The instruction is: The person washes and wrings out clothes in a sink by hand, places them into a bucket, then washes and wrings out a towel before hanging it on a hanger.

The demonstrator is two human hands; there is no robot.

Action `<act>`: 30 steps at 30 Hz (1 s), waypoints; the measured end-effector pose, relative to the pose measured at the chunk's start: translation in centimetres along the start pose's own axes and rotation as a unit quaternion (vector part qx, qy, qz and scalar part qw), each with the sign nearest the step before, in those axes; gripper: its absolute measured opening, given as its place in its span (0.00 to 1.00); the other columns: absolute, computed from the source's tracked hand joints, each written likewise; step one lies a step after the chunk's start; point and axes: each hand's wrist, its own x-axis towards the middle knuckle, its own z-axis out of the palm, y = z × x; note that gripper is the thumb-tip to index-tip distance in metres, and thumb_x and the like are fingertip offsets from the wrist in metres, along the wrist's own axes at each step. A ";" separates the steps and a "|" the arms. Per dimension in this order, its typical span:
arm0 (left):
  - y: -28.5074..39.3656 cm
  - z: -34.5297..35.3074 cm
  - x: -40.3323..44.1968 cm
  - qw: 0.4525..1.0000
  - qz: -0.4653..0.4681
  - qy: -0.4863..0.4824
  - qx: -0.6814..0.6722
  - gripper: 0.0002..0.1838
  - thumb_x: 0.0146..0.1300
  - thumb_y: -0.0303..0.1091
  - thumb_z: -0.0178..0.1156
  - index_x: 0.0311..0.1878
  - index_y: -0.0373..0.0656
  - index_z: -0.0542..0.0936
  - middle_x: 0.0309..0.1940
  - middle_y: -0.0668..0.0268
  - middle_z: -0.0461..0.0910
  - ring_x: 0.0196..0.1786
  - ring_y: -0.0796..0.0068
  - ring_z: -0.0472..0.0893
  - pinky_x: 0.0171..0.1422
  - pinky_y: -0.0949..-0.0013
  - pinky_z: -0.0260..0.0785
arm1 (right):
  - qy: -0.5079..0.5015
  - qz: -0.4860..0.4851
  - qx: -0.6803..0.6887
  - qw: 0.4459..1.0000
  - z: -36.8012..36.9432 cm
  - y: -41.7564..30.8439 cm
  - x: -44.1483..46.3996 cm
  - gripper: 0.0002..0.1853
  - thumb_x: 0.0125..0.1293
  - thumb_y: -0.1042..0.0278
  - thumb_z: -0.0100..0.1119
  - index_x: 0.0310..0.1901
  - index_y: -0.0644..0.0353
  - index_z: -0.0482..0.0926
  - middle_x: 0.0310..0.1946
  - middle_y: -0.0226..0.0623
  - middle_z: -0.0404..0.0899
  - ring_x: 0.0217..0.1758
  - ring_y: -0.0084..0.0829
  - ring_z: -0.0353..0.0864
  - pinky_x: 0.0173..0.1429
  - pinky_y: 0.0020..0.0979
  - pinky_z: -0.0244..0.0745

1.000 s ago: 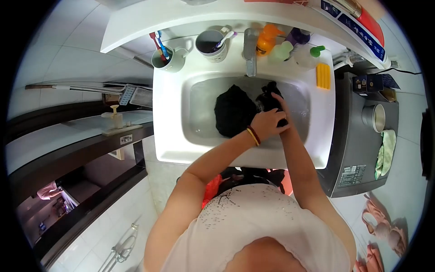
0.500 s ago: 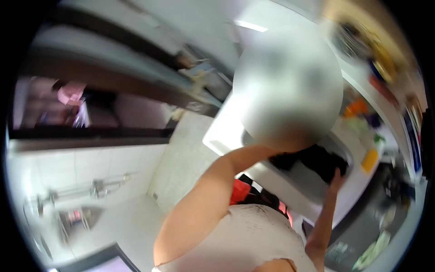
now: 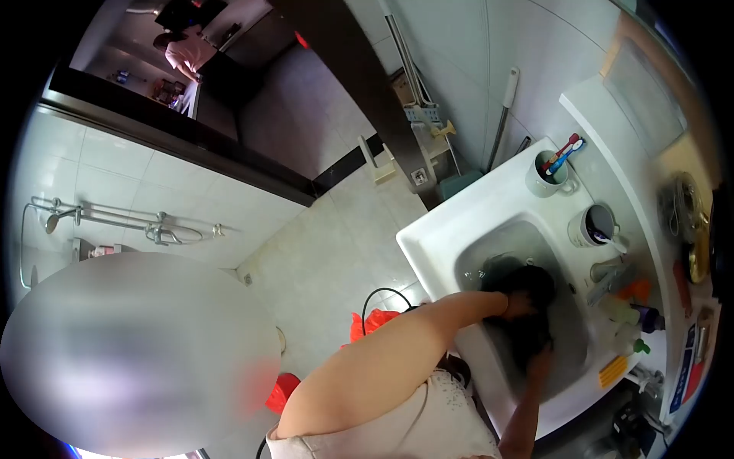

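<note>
A black cloth (image 3: 531,336) lies bunched in the water inside the white sink (image 3: 447,222). My left hand (image 3: 521,304) reaches across the basin and is closed on the upper part of the cloth; its fingertips are partly hidden in the dark folds. Lower down, my right hand (image 3: 541,358) grips the cloth near the bottom of the bunch, at the basin's right side. The two hands are close together. A faucet (image 3: 608,281) stands on the sink's edge to the right of the basin.
Beside the basin stand a mug with toothbrushes (image 3: 547,174), a second mug (image 3: 590,228), several bottles and a yellow sponge (image 3: 612,372). A white shelf (image 3: 612,130) runs above them. Beyond the doorway, a person in pink (image 3: 189,53) leans over a counter. A blurred patch covers the lower left.
The view has swung and sharpened, bringing the mugs and floor into sight. My left hand, blurred out before, now shows on the cloth. My right hand remains on the cloth.
</note>
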 end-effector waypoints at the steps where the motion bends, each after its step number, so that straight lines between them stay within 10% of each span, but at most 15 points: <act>1: -0.1 -0.3 -0.2 1.000 -0.002 0.002 0.003 0.41 0.43 0.50 0.62 0.64 0.53 0.61 0.60 0.55 0.63 0.63 0.52 0.60 0.68 0.50 0.47 | -0.066 0.028 0.143 0.987 0.9 1.7 0.7 0.26 0.57 0.64 0.54 0.57 0.65 0.65 0.47 0.51 0.72 0.48 0.45 0.74 0.50 0.38 0.70; 3: 0.1 -1.5 -1.5 0.995 0.000 -0.097 0.006 0.39 0.44 0.47 0.62 0.62 0.48 0.62 0.58 0.54 0.65 0.61 0.54 0.63 0.65 0.54 0.52 | -0.132 0.052 0.284 0.948 0.1 1.5 0.4 0.26 0.58 0.63 0.53 0.57 0.65 0.65 0.49 0.50 0.72 0.49 0.44 0.73 0.52 0.37 0.70; 5: 0.0 -2.8 -2.5 0.994 -0.015 -0.106 -0.006 0.39 0.45 0.47 0.63 0.62 0.45 0.63 0.58 0.54 0.65 0.61 0.54 0.64 0.65 0.55 0.54 | -0.209 0.264 0.731 0.594 -6.9 -2.1 -1.9 0.24 0.61 0.60 0.49 0.57 0.64 0.66 0.52 0.44 0.71 0.53 0.41 0.72 0.56 0.37 0.68; 14: 6.0 -19.7 -4.4 0.967 0.071 0.061 -0.236 0.48 0.39 0.52 0.69 0.62 0.39 0.60 0.56 0.52 0.65 0.59 0.54 0.65 0.62 0.59 0.58 | -0.064 0.134 0.813 0.563 -26.7 -12.9 -3.2 0.21 0.64 0.62 0.48 0.54 0.66 0.68 0.51 0.39 0.72 0.54 0.32 0.72 0.60 0.32 0.66; 15: 6.3 -20.0 -4.6 0.970 0.062 0.102 -0.213 0.49 0.38 0.51 0.70 0.62 0.39 0.59 0.56 0.51 0.66 0.59 0.53 0.65 0.63 0.59 0.58 | -0.057 -0.012 0.747 0.662 -28.5 -13.8 -3.6 0.17 0.66 0.64 0.46 0.52 0.65 0.70 0.50 0.38 0.73 0.54 0.30 0.72 0.59 0.30 0.67; 17: 7.8 -19.9 -4.1 0.967 0.052 0.174 -0.178 0.51 0.37 0.51 0.71 0.63 0.38 0.58 0.55 0.50 0.66 0.58 0.52 0.66 0.63 0.59 0.58 | -0.089 0.040 0.842 0.530 -33.1 -17.5 -4.6 0.14 0.64 0.67 0.49 0.48 0.63 0.73 0.45 0.36 0.76 0.49 0.30 0.75 0.56 0.29 0.69; 20: 10.1 -21.9 -2.3 0.923 0.123 0.140 -0.336 0.52 0.37 0.46 0.72 0.64 0.38 0.54 0.54 0.50 0.68 0.58 0.52 0.67 0.62 0.62 0.59 | 0.057 -0.125 0.769 0.625 -36.4 -20.4 -5.7 0.12 0.56 0.70 0.57 0.42 0.63 0.75 0.36 0.34 0.79 0.40 0.30 0.78 0.48 0.29 0.75; 22: 10.6 -22.3 -1.5 0.903 0.024 0.172 -0.394 0.45 0.40 0.42 0.70 0.62 0.40 0.59 0.51 0.49 0.71 0.55 0.54 0.71 0.58 0.62 0.62 | -0.031 -0.042 0.840 0.540 -39.3 -21.0 -4.9 0.13 0.57 0.69 0.57 0.44 0.63 0.74 0.37 0.35 0.78 0.42 0.30 0.78 0.49 0.29 0.74; 26: 9.5 -24.4 -1.8 0.925 -0.135 0.171 -0.311 0.27 0.42 0.43 0.68 0.43 0.34 0.77 0.37 0.51 0.79 0.42 0.55 0.79 0.50 0.64 0.69 | 0.007 -0.062 0.832 0.551 -39.6 -19.2 -6.4 0.15 0.59 0.68 0.54 0.47 0.63 0.73 0.42 0.38 0.77 0.46 0.33 0.77 0.54 0.32 0.72; 30: 1.4 -24.7 -2.0 0.930 -0.101 0.191 -0.298 0.26 0.41 0.38 0.68 0.44 0.34 0.77 0.37 0.51 0.80 0.41 0.55 0.79 0.49 0.64 0.70 | 0.098 0.076 0.872 0.473 -33.5 -14.7 -6.5 0.17 0.57 0.70 0.57 0.49 0.61 0.72 0.46 0.38 0.76 0.49 0.35 0.76 0.55 0.34 0.72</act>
